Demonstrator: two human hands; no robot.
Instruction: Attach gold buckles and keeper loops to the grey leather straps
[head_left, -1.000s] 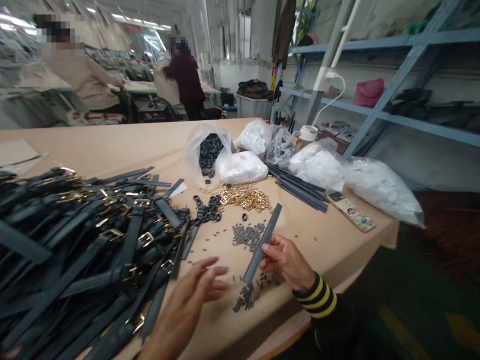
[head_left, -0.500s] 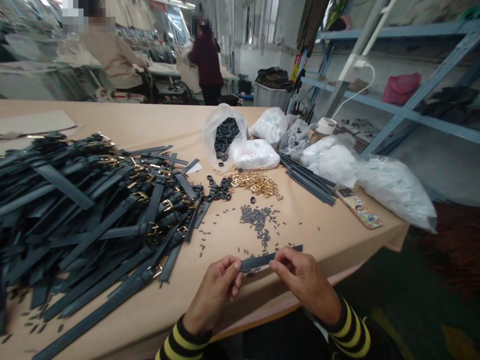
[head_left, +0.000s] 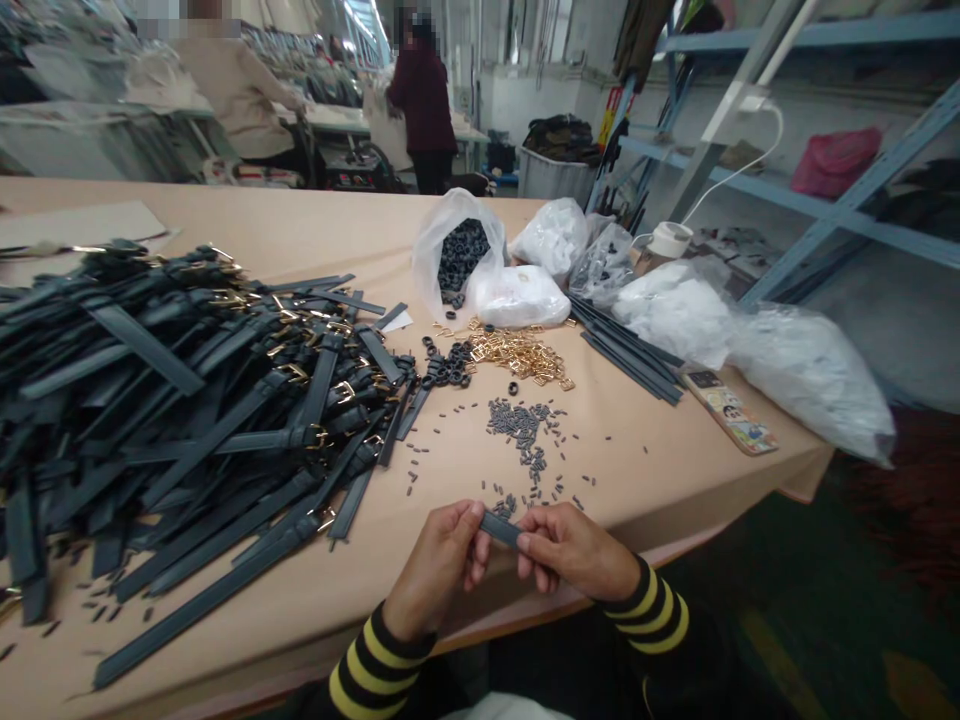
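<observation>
A short length of dark strap (head_left: 500, 529) is stretched between my hands above the table's front edge. My left hand (head_left: 448, 556) pinches its left end, and my right hand (head_left: 566, 548) grips the right end, hiding the rest. Just beyond my hands lie small dark pieces (head_left: 517, 425) scattered on the tan table (head_left: 300, 630). Behind them are gold buckles (head_left: 521, 353) in a heap and black rings (head_left: 448, 366). On the left rises a large pile of dark buckled straps (head_left: 225, 400).
An open plastic bag (head_left: 461, 255) of black rings stands at the back, beside white bags (head_left: 521, 295). Loose dark strips (head_left: 630, 350) and a phone (head_left: 731, 412) lie on the right. Two people (head_left: 424, 100) are beyond the table. Blue shelves (head_left: 847, 215) stand at the right.
My right hand has moved closer to my left, and the strap end that stuck out past it no longer shows. The view has shifted slightly, moving the table's items right.
</observation>
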